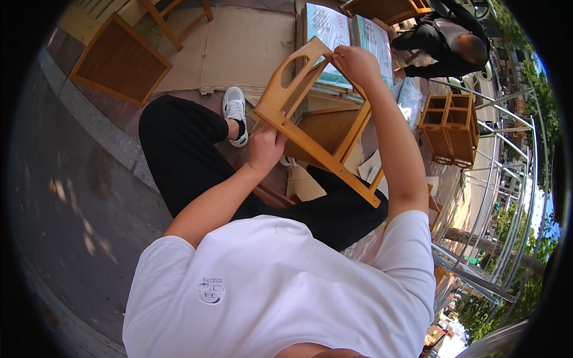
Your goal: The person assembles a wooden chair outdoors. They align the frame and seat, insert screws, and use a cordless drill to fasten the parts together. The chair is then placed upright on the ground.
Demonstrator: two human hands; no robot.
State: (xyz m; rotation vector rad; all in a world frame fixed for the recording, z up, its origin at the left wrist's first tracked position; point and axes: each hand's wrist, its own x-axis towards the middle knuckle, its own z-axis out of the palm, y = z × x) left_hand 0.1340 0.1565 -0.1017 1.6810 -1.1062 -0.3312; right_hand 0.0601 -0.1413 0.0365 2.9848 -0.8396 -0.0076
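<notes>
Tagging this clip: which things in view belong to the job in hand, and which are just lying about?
In hand:
- wooden frame
- left hand and right hand, both gripping it

Apparently lying about:
- cardboard
- flat packs
- brown panel, possibly a part; can't tell
- small shelf

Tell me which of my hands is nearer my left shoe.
Left. In the picture, your left hand is just below and right of the shoe; your right hand is farther right and higher.

A white short-sleeved T-shirt with a small chest emblem tops black trousers and white sneakers.
</notes>
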